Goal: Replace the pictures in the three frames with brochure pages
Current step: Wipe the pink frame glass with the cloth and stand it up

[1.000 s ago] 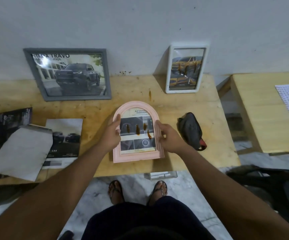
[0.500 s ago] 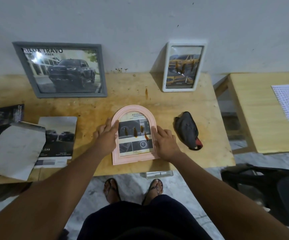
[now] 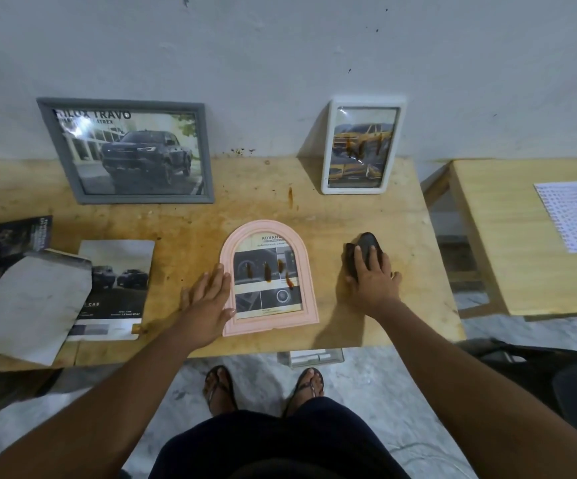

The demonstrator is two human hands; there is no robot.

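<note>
Your left hand (image 3: 209,299) rests flat, fingers straight, touching the pink arched frame (image 3: 309,292), which lies on the table (image 3: 183,223), long axis running away from you, arch toward the wall (image 3: 280,63). Your right hand (image 3: 373,280) grips the dark pouch (image 3: 366,242), mostly hiding it.

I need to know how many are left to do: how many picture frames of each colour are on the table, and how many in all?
Grey frame: 1
White frame: 1
Pink frame: 1
Total: 3 frames
</note>
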